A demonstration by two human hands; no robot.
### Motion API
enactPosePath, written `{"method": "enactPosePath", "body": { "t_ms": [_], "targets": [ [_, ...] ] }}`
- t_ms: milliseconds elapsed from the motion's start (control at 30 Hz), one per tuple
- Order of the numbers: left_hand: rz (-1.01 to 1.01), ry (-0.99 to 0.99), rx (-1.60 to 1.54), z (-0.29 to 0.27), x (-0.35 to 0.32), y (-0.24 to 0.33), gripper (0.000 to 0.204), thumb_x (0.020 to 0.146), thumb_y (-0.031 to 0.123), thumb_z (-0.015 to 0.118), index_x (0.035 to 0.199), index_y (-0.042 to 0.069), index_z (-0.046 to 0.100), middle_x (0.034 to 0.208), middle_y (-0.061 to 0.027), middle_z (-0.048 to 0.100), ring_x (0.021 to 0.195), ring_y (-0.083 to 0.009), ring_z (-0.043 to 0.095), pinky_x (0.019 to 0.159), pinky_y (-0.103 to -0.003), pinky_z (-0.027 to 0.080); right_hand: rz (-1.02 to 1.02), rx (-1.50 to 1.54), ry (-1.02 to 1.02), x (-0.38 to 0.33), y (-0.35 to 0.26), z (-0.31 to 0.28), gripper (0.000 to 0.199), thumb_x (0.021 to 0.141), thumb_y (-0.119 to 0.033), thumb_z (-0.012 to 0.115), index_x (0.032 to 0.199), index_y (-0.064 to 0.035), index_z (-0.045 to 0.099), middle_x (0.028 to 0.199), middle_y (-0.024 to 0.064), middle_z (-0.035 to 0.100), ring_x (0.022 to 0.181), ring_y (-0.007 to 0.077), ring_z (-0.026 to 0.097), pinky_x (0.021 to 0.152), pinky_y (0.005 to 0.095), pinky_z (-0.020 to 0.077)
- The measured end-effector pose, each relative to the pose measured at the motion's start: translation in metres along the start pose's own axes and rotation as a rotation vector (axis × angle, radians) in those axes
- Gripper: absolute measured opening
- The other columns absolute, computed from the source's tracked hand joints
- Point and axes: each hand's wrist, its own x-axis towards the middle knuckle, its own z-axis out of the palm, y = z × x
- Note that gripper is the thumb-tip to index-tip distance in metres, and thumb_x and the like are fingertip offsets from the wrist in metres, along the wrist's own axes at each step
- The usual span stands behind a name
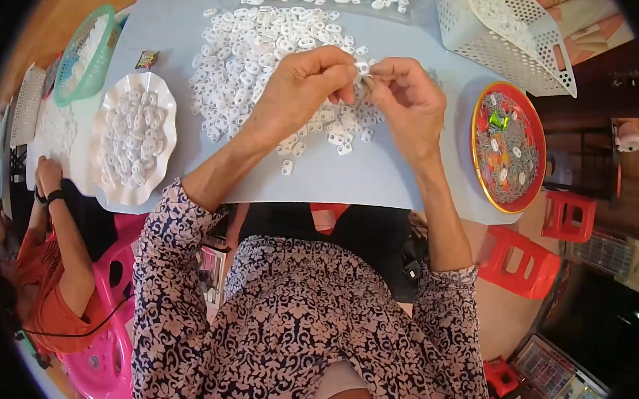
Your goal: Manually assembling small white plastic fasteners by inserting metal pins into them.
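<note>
A small white plastic piece with two holes (362,68) is pinched in the fingertips of my left hand (304,85). Close against it, the fingers of my right hand (411,106) are pressed together; whatever they hold is too small to make out. Beneath and behind both hands spreads a large pile of the same white plastic pieces (236,66) on the pale blue table (320,185). To the right stands a round red tray with a gold rim (474,139), holding many small grey parts, a few white pieces and a green wrapper.
A white scalloped dish (168,143) of white pieces is at left, beside a small wrapped packet (146,59). A green basket (112,37) stands beyond. A white perforated basket (454,32) occupies the far right. A person in orange (58,279) works at left. Red stools (517,263) stand right.
</note>
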Motion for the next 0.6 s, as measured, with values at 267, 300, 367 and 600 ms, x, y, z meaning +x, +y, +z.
{"method": "enactPosePath", "body": {
  "t_ms": [267, 300, 367, 600],
  "targets": [
    [0.028, -0.065, 0.177, 0.0008, 0.0004, 0.0032, 0.019, 0.093, 0.015, 0.050, 0.086, 0.001, 0.062, 0.067, -0.0024, 0.060, 0.063, -0.0083, 0.052, 0.059, -0.023, 0.043, -0.005, -0.020, 0.014, 0.0005, 0.0003, 0.0013, 0.018, 0.081, 0.004, 0.064, 0.098, 0.0018, 0.059, 0.082, 0.0020, 0.061, 0.074, 0.0063, 0.056, 0.067, 0.0208, 0.0478],
    [0.016, -0.083, 0.167, 0.0000, 0.0009, 0.0029, 0.022, 0.094, 0.016, 0.049, 0.083, 0.001, 0.061, 0.066, -0.0024, 0.059, 0.062, -0.0085, 0.051, 0.058, -0.024, 0.042, -0.005, -0.019, 0.011, 0.0008, -0.0001, 0.0016, 0.018, 0.081, 0.004, 0.064, 0.098, 0.0018, 0.059, 0.082, 0.0020, 0.061, 0.074, 0.0063, 0.056, 0.067, 0.0208, 0.0478],
    [0.010, -0.120, 0.207, 0.0010, 0.0027, 0.0056, 0.024, 0.094, 0.018, 0.048, 0.080, 0.001, 0.060, 0.065, -0.0024, 0.058, 0.061, -0.0086, 0.050, 0.057, -0.024, 0.042, 0.002, -0.004, 0.038, 0.0000, -0.0021, 0.0004, 0.018, 0.082, 0.004, 0.063, 0.099, 0.0018, 0.059, 0.083, 0.0022, 0.061, 0.074, 0.0062, 0.056, 0.067, 0.0210, 0.0481],
    [-0.045, -0.086, 0.250, 0.0006, 0.0011, 0.0045, 0.029, 0.093, 0.021, 0.043, 0.074, 0.002, 0.055, 0.059, -0.0021, 0.052, 0.060, -0.0095, 0.048, 0.056, -0.026, 0.038, 0.065, 0.001, 0.025, -0.0005, -0.0040, 0.0019, 0.027, 0.081, 0.001, 0.066, 0.107, 0.0023, 0.058, 0.086, 0.0033, 0.063, 0.074, 0.0079, 0.058, 0.069, 0.0222, 0.0491]
  ]
}}
